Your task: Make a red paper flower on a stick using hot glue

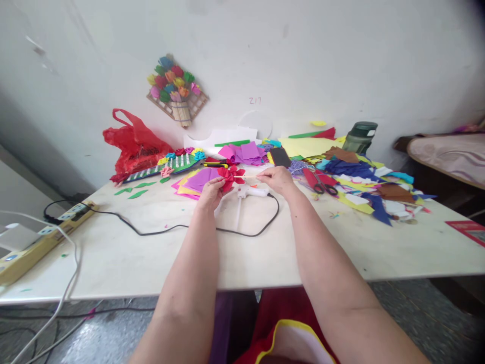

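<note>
My left hand (213, 193) is closed on a red paper flower (230, 175), held above the middle of the table. From the flower a thin pale stick (250, 177) runs to the right. The stick's other end is pinched in the fingertips of my right hand (277, 178). Just below the stick a white hot glue gun (253, 191) lies on the table, with a glue stick (238, 214) pointing toward me. Beside my left hand is a stack of purple, yellow and pink sheets (199, 183).
Black-handled scissors (322, 186) and a heap of coloured scraps (364, 177) lie on the right, near a green bottle (359, 137). Green leaves (138, 193), a red bag (138, 139) and a power strip (53, 235) are on the left. A black cord (142, 233) crosses the table.
</note>
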A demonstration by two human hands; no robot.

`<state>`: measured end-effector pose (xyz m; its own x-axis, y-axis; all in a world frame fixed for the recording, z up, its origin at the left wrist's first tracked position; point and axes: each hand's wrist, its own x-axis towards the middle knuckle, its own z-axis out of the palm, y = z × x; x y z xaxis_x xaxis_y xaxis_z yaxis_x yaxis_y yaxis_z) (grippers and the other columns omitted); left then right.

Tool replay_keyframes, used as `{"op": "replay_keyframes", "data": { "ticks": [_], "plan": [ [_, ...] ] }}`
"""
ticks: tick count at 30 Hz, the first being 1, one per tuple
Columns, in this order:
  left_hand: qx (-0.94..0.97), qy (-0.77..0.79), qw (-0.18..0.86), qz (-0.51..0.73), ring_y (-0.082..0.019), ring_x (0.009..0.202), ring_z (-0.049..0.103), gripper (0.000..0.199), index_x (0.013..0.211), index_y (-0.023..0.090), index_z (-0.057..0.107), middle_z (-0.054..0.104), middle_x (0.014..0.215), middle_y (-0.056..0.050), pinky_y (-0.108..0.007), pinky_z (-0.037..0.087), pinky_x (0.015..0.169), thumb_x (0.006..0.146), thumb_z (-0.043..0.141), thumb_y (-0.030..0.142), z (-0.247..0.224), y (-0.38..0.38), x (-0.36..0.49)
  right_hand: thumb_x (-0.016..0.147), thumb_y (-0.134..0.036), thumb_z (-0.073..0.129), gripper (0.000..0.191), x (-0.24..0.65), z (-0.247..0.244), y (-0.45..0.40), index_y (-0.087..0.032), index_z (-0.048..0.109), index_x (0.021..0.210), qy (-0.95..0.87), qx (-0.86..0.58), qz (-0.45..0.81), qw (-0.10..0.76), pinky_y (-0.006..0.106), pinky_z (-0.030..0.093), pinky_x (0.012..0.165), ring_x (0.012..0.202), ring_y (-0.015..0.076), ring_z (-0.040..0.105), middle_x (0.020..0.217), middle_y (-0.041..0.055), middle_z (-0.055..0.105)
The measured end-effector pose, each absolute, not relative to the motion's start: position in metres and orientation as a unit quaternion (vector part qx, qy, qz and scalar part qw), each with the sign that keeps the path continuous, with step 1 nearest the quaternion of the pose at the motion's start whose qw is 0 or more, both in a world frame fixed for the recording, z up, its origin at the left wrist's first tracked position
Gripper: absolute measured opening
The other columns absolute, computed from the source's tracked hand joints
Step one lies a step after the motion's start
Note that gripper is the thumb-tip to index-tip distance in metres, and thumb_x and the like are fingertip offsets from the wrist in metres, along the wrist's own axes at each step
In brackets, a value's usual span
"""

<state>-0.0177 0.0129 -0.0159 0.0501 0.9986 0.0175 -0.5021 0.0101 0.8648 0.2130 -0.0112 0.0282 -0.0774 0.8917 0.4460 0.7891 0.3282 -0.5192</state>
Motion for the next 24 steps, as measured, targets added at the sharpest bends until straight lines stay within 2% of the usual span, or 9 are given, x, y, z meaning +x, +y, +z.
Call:
{"op": "replay_keyframes", "data": {
  "ticks": [8,15,19,24],
  "plan": [
    [0.372,0.355,0.619,0.594,-0.016,0.071,0.069,0.009,0.078,0.010,0.068,0.072,0.076,-0.007,-0.037,0.059,0.081,0.073,0.066,0.003,-0.0118,0.0082,-0.0157,0.082,-0.027,0.068,0.017,0.2100,0.0310,-0.0136,-0.026,0.082,0.092,-0.737,-0.582,0.047,0.340,0.027,0.045,0.069,0.085,0.0198,0.070,0.092,0.0027,0.080],
    [0.393,0.349,0.623,0.580,-0.018,0.072,0.070,0.009,0.074,0.011,0.068,0.073,0.076,-0.008,-0.042,0.059,0.085,0.072,0.067,0.002,-0.0124,0.0077,-0.0149,0.082,-0.028,0.068,0.018,0.2083,0.0297,-0.0150,-0.027,0.082,0.093,-0.746,-0.584,0.053,0.316,0.027,0.046,0.071,0.084,0.0190,0.070,0.092,0.0024,0.079],
    [0.403,0.352,0.625,0.568,-0.017,0.072,0.070,0.010,0.074,0.011,0.070,0.073,0.077,-0.008,-0.040,0.060,0.083,0.073,0.065,0.002,-0.0101,0.0052,-0.0139,0.083,-0.031,0.068,0.025,0.2071,0.0289,-0.0154,-0.030,0.079,0.106,-0.757,-0.574,0.061,0.305,0.028,0.048,0.077,0.089,0.0191,0.071,0.096,0.0008,0.079],
    [0.411,0.350,0.629,0.559,-0.017,0.069,0.069,0.010,0.073,0.010,0.070,0.073,0.074,-0.007,-0.037,0.061,0.078,0.072,0.065,0.002,-0.0087,0.0034,-0.0128,0.085,-0.032,0.067,0.038,0.2048,0.0285,-0.0150,-0.034,0.071,0.122,-0.789,-0.552,0.050,0.265,0.030,0.049,0.087,0.104,0.0209,0.069,0.109,0.0003,0.078]
  ]
}}
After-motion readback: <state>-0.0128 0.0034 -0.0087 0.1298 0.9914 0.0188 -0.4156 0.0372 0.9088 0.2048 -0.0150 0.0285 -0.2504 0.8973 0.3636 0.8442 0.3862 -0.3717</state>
